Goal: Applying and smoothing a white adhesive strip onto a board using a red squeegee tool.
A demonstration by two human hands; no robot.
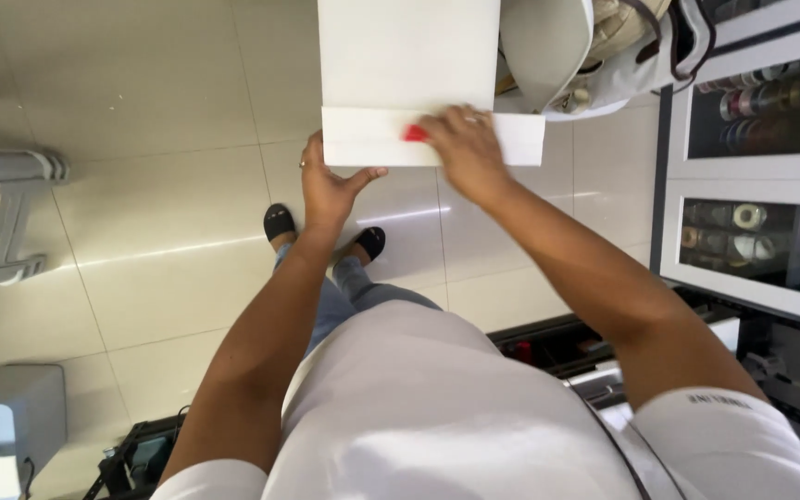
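- Left hand (331, 185): fingers spread, thumb pinching the lower edge of a folded white paper sheet (409, 74).
- Right hand (465, 148): curled flat on the fold, pressing a small red tool (416, 134).
- Sheet: smooth, matte, rectangular, held above glossy floor tiles (141, 231).

The folded paper (474, 139) is plain white, and the small tool (415, 134) on it is bright red. The floor (141, 185) is glossy cream tile; the shoes (279, 222) are black, the jeans (349, 287) faded blue.
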